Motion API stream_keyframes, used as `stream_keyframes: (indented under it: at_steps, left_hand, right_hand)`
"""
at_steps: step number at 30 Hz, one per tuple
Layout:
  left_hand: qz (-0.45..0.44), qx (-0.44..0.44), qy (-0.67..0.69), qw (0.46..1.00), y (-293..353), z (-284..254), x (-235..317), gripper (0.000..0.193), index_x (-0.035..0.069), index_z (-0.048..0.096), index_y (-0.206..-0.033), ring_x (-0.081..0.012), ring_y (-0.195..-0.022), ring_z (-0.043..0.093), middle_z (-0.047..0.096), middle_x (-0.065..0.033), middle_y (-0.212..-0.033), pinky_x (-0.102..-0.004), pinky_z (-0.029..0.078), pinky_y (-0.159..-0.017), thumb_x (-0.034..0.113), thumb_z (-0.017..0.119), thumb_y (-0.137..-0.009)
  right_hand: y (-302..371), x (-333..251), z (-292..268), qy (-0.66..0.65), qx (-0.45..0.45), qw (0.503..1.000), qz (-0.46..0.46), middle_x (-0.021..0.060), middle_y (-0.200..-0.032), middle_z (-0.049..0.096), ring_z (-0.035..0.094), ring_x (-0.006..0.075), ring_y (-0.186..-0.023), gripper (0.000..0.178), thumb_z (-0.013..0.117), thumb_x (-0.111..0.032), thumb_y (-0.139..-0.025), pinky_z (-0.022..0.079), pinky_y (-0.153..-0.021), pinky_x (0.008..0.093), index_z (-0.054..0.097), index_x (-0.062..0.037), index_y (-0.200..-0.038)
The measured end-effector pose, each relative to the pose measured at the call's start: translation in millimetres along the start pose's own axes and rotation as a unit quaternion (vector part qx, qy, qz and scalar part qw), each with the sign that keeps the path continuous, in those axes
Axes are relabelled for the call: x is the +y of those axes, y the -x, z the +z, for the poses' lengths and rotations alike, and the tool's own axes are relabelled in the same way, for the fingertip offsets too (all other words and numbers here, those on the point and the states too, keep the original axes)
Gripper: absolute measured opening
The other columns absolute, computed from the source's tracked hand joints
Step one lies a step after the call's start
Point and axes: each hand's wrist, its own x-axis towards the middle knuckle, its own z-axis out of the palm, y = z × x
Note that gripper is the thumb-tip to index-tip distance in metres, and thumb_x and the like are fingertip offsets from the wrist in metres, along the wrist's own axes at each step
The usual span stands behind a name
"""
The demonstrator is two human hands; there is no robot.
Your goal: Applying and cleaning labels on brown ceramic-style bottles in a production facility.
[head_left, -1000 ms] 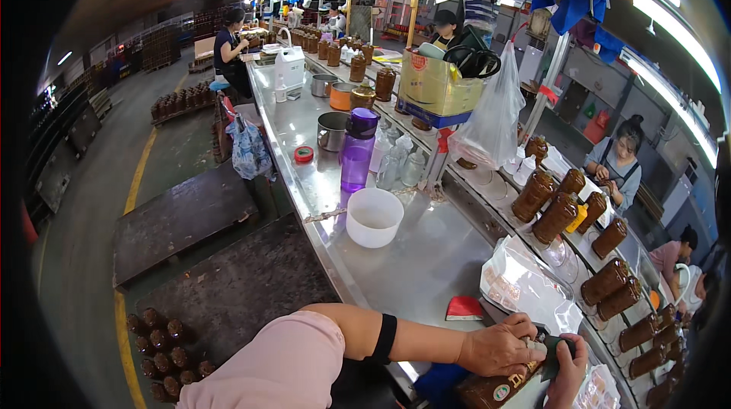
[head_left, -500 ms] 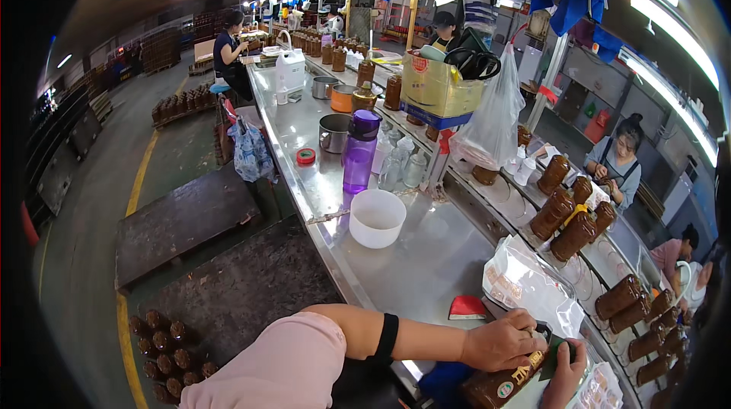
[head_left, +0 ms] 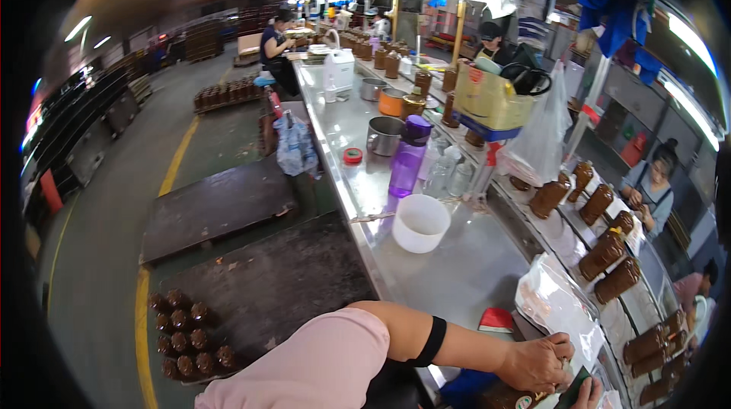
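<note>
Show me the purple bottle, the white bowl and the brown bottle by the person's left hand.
Purple bottle (head_left: 408, 168): head view, on its body below the lid.
White bowl (head_left: 413, 241): head view, on its outer wall.
Brown bottle (head_left: 498, 395): head view, on its side.

Lit from overhead by cool white fluorescent tubes (head_left: 692, 44), burnt out to flat white at right. Bright along the metal counter (head_left: 472, 260), streaked with glare down its left edge; broken by sharp highlights on the shiny plastic (head_left: 560, 298) at near right. Dim over the floor (head_left: 110, 279) at left. Slightly blurred around the left hand (head_left: 535, 363). Bowed strongly toward the rim, falling to black in the corners.
</note>
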Motion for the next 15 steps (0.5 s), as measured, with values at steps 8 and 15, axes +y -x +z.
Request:
stream_keyframes:
  at_steps: [8,15]
  left_hand:
    - [-0.106,0.068,-0.030,0.992,20.7,-3.5,8.7,0.032,0.008,0.055,-0.110,-0.0277,-0.104,0.044,0.058,-0.0048,-0.079,-0.0426,0.029,-0.098,0.021,0.061,-0.082]
    - [-0.097,0.103,-0.057,0.988,25.1,-1.4,10.0,0.037,0.019,0.063,-0.118,-0.0257,-0.091,0.054,0.059,-0.0068,-0.088,-0.0423,0.039,-0.084,0.040,0.059,-0.087]
  right_hand:
    - [-13.8,-13.3,25.2,0.155,-0.064,0.983,-0.069,0.0063,-0.087,0.062,0.055,0.0107,-0.073,0.017,0.060,-0.013,-0.093,0.045,-0.060,0.0249,0.062,0.0013,-0.101]
    - [-12.2,-18.0,23.4,0.228,-0.034,0.966,-0.121,0.0111,-0.090,0.065,0.059,0.0169,-0.076,0.024,0.062,-0.017,-0.093,0.049,-0.063,0.0281,0.062,0.0039,-0.104]
